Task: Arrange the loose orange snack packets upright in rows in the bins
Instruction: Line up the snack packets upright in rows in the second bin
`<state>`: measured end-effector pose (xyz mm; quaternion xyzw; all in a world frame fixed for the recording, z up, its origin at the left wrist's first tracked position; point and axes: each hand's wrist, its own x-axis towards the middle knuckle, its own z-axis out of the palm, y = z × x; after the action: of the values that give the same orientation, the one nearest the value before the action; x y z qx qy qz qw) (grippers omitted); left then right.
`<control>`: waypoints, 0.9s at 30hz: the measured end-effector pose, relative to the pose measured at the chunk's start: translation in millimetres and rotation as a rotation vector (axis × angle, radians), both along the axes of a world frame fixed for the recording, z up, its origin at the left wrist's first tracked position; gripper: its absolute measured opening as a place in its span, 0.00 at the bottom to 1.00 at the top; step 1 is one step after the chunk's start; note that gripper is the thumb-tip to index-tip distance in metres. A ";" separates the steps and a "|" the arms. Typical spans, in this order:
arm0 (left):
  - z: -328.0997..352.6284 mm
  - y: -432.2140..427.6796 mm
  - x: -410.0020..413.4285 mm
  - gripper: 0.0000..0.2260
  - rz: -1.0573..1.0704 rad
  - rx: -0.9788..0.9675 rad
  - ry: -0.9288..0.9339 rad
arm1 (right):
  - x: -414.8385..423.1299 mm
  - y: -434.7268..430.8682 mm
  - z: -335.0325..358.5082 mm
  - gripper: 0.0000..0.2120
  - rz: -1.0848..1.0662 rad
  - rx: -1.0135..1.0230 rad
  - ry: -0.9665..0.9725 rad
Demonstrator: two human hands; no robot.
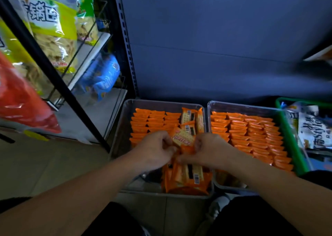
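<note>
Over left bin — L hand, R hand pinch packet; near-left floor bare.

Both bare forearms angle in from the bottom corners and meet in the middle, backs of the hands up. Left hand and right hand are nearly touching, fingers curled toward each other, both pinching the same packet between them. Wrists look pretty straight.

You could read only "锅" on the yellow-green bag; the print on the orange packets was too blurred.
</note>
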<state>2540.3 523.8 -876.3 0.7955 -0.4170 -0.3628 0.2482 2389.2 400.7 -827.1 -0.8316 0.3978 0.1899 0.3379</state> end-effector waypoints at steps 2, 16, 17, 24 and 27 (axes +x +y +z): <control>-3.4 -10.7 7.1 0.11 0.025 -0.067 -0.077 | -1.4 2.8 -2.4 0.19 -0.008 0.025 -0.009; -21.9 -40.7 18.1 0.19 0.292 -0.171 0.229 | -28.4 -51.9 17.2 0.06 -0.589 0.646 -0.482; -16.9 -41.4 18.7 0.16 0.307 -0.188 0.273 | -26.9 -53.4 18.4 0.05 -0.611 0.695 -0.502; 49.9 -17.8 33.8 0.08 0.300 -0.381 0.185 | -23.5 -57.1 21.3 0.10 -0.646 0.605 -0.551; 73.7 4.3 36.3 0.15 0.162 -0.357 0.308 | -14.8 -43.2 20.7 0.12 -0.617 0.624 -0.590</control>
<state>2576.6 528.1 -802.7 0.7054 -0.3665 -0.3792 0.4737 2374.4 357.5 -806.4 -0.5540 0.4366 -0.0511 0.7070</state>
